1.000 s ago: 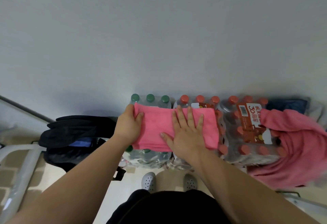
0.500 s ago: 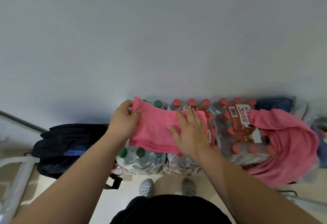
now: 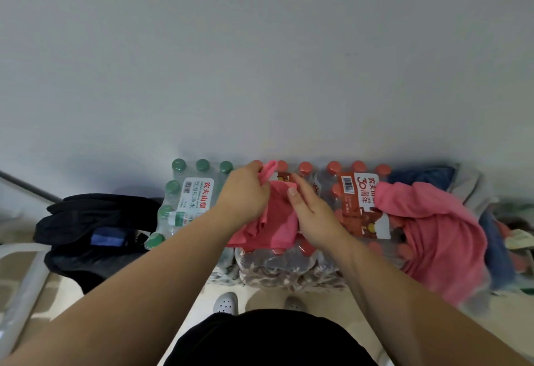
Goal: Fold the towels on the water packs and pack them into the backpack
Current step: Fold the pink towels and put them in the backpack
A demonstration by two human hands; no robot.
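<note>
The left hand grips an edge of the pink towel in curled fingers, holding it over the middle. The right hand rests on the cloth, fingers fairly straight, though whether it pinches I cannot tell. The towel lies on the water packs, mid-fold by my judgement; next the flap needs laying flat and pressing, then a carry left to the black backpack.

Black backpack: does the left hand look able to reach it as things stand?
Probably yes. The backpack lies just left of the green-capped water pack, with nothing between it and the left hand, though that hand's grip is on the pink towel.
</note>
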